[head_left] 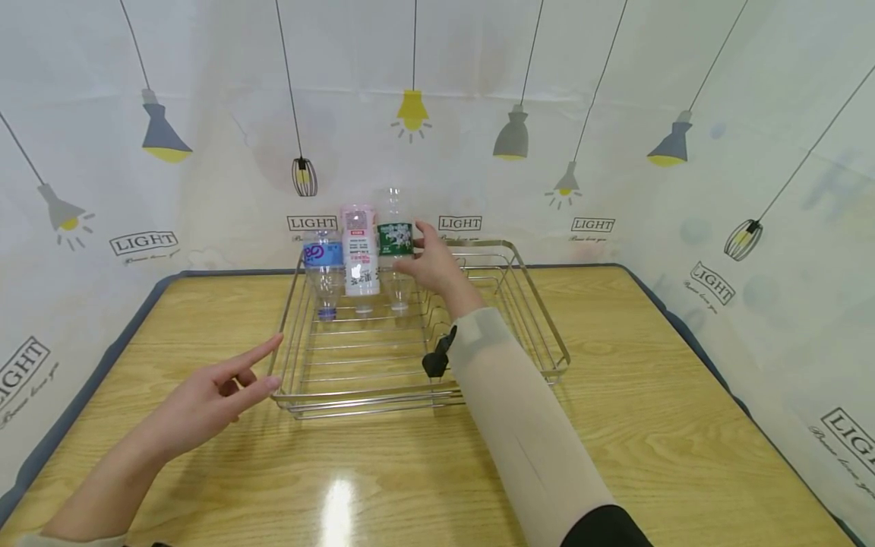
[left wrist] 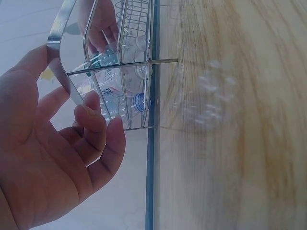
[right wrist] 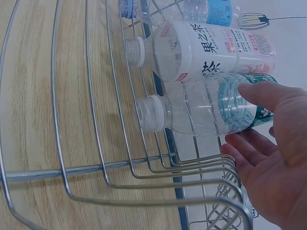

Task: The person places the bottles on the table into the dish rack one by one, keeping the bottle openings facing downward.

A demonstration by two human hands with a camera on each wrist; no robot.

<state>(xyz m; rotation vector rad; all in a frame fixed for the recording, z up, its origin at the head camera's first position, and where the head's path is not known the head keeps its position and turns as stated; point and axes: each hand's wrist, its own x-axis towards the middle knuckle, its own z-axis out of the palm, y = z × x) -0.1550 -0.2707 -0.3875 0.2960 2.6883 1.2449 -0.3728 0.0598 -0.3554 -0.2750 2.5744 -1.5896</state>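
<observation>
My right hand (head_left: pixel 437 266) holds a clear plastic bottle (right wrist: pixel 192 112) with a green label, thumb on one side and fingers on the other. The bottle is upside down, cap low, in a wire dish rack (head_left: pixel 362 395). Beside it are a white-labelled bottle (head_left: pixel 360 258) with a pink end and a clear bottle (head_left: pixel 323 281) with a blue label and blue cap, both also inverted. At the rack's near left corner my left hand (head_left: pixel 205 403) touches the rim with thumb and index finger; its other fingers (left wrist: pixel 91 124) curl loosely, holding nothing.
The rack stands on a wood-grain table (head_left: pixel 649 425), its right part fitted with bent wire dividers (head_left: pixel 437 304). A black clip-like piece (head_left: pixel 437 361) appears by the right sleeve. Pale cloth (head_left: pixel 465 45) printed with lamps surrounds the table's back and sides.
</observation>
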